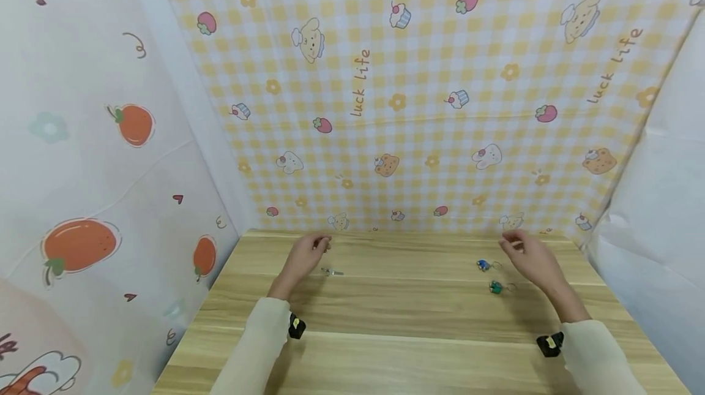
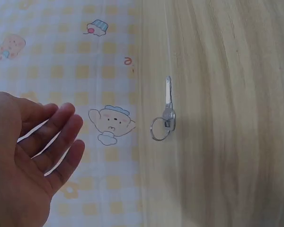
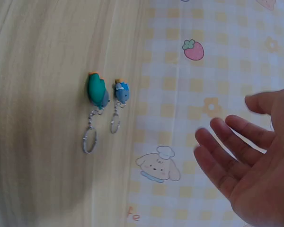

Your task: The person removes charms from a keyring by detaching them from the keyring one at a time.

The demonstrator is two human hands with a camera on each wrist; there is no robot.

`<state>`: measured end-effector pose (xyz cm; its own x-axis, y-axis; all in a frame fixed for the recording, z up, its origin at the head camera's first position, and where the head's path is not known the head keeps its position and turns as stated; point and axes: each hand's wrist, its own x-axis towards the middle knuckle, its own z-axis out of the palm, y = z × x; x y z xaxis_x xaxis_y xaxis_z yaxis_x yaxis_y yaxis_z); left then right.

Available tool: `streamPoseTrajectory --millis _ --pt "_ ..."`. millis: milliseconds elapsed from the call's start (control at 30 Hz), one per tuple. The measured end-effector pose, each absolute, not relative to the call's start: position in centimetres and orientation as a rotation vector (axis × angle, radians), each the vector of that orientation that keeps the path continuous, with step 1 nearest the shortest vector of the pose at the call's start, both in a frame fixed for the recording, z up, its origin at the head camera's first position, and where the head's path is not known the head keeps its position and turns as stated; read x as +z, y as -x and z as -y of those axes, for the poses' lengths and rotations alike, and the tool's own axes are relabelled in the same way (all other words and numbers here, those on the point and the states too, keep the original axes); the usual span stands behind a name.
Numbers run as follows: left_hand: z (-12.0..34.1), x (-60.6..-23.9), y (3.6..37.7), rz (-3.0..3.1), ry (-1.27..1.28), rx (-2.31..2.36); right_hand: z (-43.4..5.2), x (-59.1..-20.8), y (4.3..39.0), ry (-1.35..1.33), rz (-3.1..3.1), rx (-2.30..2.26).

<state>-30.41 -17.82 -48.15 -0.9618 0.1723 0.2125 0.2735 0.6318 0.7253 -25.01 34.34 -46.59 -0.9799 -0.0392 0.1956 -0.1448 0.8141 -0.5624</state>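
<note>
A silver key (image 2: 168, 101) with a small metal ring (image 2: 153, 135) through its head lies on the wooden table. My left hand (image 1: 306, 255) is held above the table close to the key (image 1: 331, 272), fingers loosely bent and holding nothing. On the right lie two keychains: a blue figure (image 1: 483, 265) and a green figure (image 1: 496, 287). In the right wrist view, the green figure (image 3: 96, 90) and the blue figure (image 3: 121, 91) each have a chain and a split ring. Beside them hovers my right hand (image 1: 530, 258), its fingers relaxed and apart from both keychains.
The wooden tabletop (image 1: 374, 309) runs back to a yellow checked cloth (image 1: 418, 138) printed with cartoon animals. A white patterned cloth (image 1: 99, 174) hangs at the left, and a plain white sheet (image 1: 655, 199) at the right. Black wrist cameras sit at both cuffs.
</note>
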Motion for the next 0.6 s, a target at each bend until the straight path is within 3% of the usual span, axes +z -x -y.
streamPoseTrajectory --millis 267,600 --pt "17.1 -47.8 30.5 2.780 0.550 -0.616 -32.6 -46.5 26.3 -0.409 2.764 0.422" --pt "16.1 -47.9 30.5 2.863 0.555 -0.390 -31.1 -46.5 27.3 -0.379 2.868 0.374"
